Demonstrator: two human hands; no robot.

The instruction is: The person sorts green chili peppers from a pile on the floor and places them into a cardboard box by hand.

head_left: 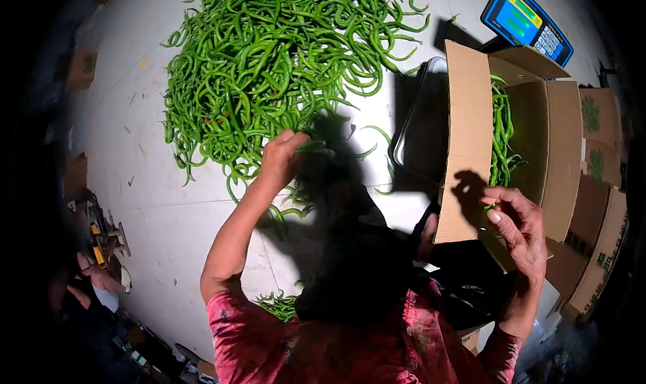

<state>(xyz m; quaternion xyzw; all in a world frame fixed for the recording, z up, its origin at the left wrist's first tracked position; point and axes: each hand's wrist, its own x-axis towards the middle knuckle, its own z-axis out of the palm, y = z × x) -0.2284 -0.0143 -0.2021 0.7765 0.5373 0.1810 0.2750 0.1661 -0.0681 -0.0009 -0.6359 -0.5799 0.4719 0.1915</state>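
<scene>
While the left hand [281, 157] grips a green pepper [312, 146] at the big pile's [269, 61] near edge, the right hand [521, 229] pinches a green piece [490, 206] at one open carton [468, 142]. Peppers: two piles, the small pile [276, 306] by the shirt, plus some inside the carton; too many to count. One scale display [526, 22]. Pale, seamed floor [155, 243], scattered bits. More cartons [595, 216] right; another person [104, 282] far left.

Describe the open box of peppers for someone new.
From the big pile of green peppers on the floor, go right to the blue keypad display. Just below it in view stands an open cardboard box, flaps spread. Unlike the printed boxes to its right, it shows loose peppers inside.
</scene>
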